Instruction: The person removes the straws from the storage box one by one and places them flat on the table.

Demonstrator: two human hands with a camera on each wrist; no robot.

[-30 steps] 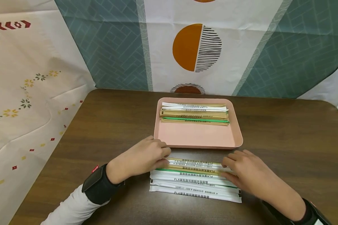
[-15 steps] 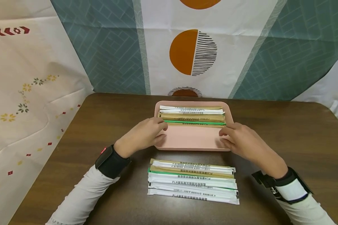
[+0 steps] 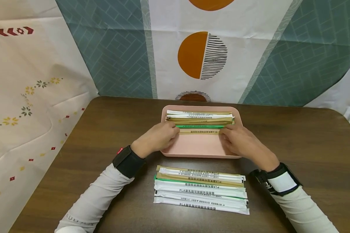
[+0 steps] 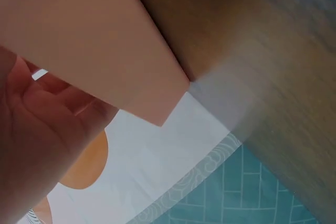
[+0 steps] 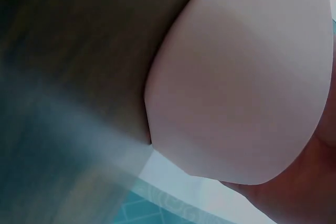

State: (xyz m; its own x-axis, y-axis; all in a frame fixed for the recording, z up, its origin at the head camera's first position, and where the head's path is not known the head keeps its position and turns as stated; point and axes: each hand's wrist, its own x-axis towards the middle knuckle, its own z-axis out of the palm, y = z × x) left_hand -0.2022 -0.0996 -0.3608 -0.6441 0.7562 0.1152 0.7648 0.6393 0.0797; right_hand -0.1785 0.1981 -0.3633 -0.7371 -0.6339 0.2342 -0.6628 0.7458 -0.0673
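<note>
A pink tray (image 3: 198,147) holds a row of paper-wrapped straws, white and brown, with a green straw (image 3: 199,127) and a brown-wrapped straw (image 3: 202,132) at the near side of the row. My left hand (image 3: 160,137) reaches over the tray's left side, its curled fingers at the left ends of these two. Over the right side, my right hand (image 3: 240,142) holds their right ends. Fingertips are hidden in the head view, so which straw each pinches is unclear. Both wrist views show mostly the tray's outer wall (image 4: 105,40), with part of each hand beyond it.
A second row of wrapped straws (image 3: 201,191), white, brown and green-edged, lies on the brown wooden table (image 3: 119,126) in front of the tray. Behind the table hangs a patterned cloth (image 3: 245,19). A white floral cloth (image 3: 23,145) hangs at the left.
Both hands have moved away from the straws on the table, up over the tray, and closed in on the near straws there. The nearest brown-wrapped straw sits slightly farther from the others.
</note>
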